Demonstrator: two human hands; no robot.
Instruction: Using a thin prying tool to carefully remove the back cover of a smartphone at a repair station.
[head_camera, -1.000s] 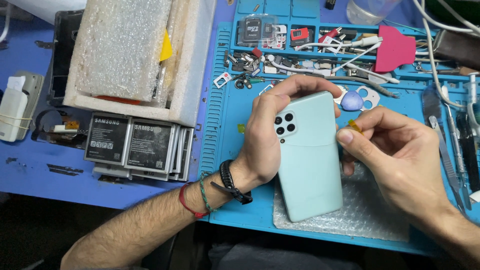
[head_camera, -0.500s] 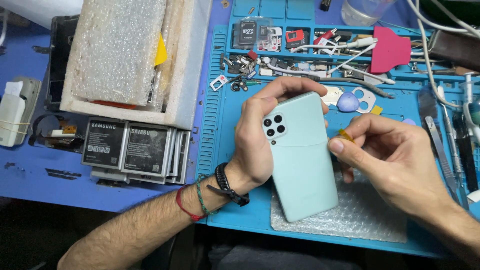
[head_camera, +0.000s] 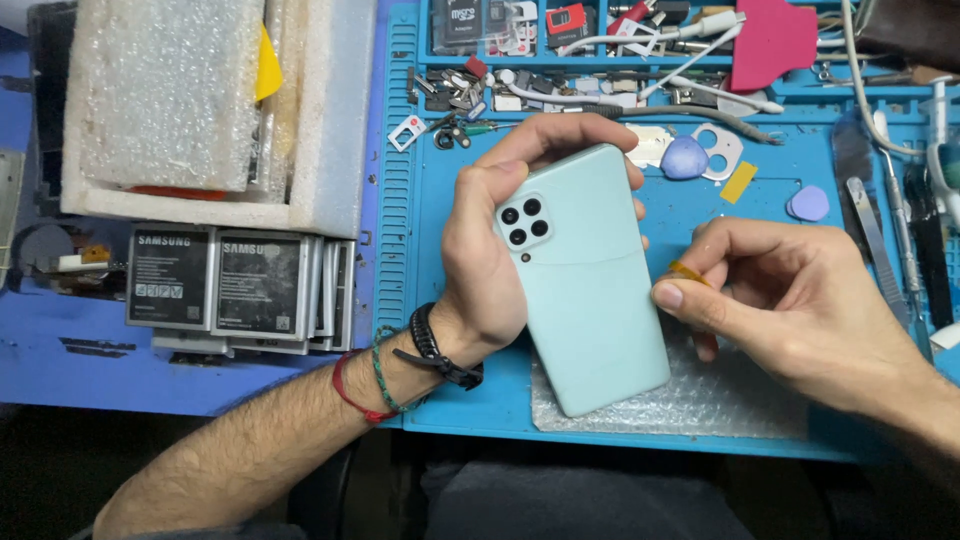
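**Two hands working on a mint-green phone over a blue mat**

At the bottom of the frame, a sheet of bubble wrap is lying on the blue work mat, which is covering the right part of the table. Just above it, the left hand is holding a mint-green phone back side up, its grip closing round the upper end by the camera cluster, thumb on the left edge and fingers wrapping the far edge. The phone is sitting tilted at the centre of the frame, its lower end hanging over the bubble wrap. The right hand is meeting the phone's right edge, its grip pinching a small yellow pick between thumb and forefinger.

Further up, a yellow tape strip and two lilac picks are lying on the mat. At centre left, a row of phone batteries is standing beside the mat. Across the upper left, a white foam tray is holding padded sheets, and along the top edge compartments of small parts are running to a pink pad.
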